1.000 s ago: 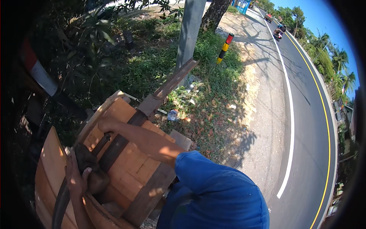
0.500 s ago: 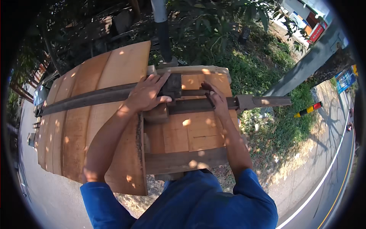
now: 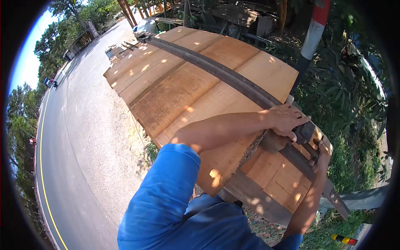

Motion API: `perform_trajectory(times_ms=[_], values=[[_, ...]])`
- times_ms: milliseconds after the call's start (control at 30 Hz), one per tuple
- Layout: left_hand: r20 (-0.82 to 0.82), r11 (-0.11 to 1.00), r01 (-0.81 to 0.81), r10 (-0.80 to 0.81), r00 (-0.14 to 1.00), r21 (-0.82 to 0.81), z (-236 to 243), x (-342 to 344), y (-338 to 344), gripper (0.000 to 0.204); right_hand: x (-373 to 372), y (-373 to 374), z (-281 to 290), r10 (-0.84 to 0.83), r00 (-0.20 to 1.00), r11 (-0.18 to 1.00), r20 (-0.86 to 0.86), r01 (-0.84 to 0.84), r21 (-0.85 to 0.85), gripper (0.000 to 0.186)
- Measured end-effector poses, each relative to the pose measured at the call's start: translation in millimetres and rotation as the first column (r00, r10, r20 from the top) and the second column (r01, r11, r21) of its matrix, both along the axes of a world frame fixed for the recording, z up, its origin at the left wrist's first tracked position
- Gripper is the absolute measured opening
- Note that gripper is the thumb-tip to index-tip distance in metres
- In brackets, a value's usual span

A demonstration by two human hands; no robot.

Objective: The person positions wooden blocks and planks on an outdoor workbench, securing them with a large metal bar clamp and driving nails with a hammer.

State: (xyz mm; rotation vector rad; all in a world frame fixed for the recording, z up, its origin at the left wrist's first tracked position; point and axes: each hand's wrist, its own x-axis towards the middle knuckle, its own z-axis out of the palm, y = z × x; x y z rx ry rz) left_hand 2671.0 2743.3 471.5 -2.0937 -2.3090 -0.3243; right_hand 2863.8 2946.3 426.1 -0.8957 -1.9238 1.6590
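Wide wooden boards (image 3: 179,96) lie side by side under a long dark metal bar (image 3: 216,71). My left hand (image 3: 282,121) lies over a dark metal clamp block (image 3: 305,134) at the boards' right end, fingers apart and slightly bent. Just right of it, my right hand (image 3: 321,155) is closed round the clamp's handle (image 3: 311,151), low beside the bar. A wooden block (image 3: 271,142) sits under the metal block, and shorter planks (image 3: 277,183) show beneath the clamp, over a greyer beam (image 3: 250,196).
A red-and-white post (image 3: 314,33) stands behind the boards and a grey pole (image 3: 360,200) crosses at right, near a striped bollard (image 3: 343,239). Leafy plants (image 3: 354,104) border the right side. A gravel verge (image 3: 104,137) and paved road (image 3: 62,175), with small vehicles far off, run along the left.
My view has swung sharply left, from roadside toward the boards and the opposite stretch of road. Both hands have stayed at the clamp, now appearing lower and farther right in view.
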Motion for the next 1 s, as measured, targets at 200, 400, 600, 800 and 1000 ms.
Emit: perform_trajectory(times_ms=[200, 400, 600, 800, 1000], values=[[0.054, 1.000, 0.002, -0.003, 0.999, 0.009, 14.5, 6.1, 7.4, 0.105, -6.5, 47.4, -38.3, -0.003, 0.989, 0.962, -0.150, -0.038, -0.270, 0.039], [0.057, 0.997, -0.030, 0.027, 0.998, 0.065, 4.7, 6.3, 2.5, 0.114, -1.9, 35.4, -39.9, 0.022, 0.980, 0.992, -0.200, -0.046, -0.115, 0.039], [0.001, 0.990, 0.005, -0.006, 1.000, 0.139, -7.4, 2.7, 5.4, 0.112, 30.9, 18.5, -35.7, 0.292, 0.956, 0.550, 0.026, -0.190, 0.814, 0.056], [0.003, 0.999, -0.015, 0.015, 1.000, 0.044, 5.3, 10.9, 8.9, 0.110, 43.8, 26.3, -73.8, 0.323, 0.937, 0.507, -0.132, -0.054, 0.860, 0.051], [-0.027, 1.000, -0.029, 0.029, 0.999, 0.008, 9.9, 9.7, 6.0, 0.111, 45.2, 21.4, -53.7, 0.310, 0.946, 0.014, -0.095, 0.095, 0.995, 0.047]])
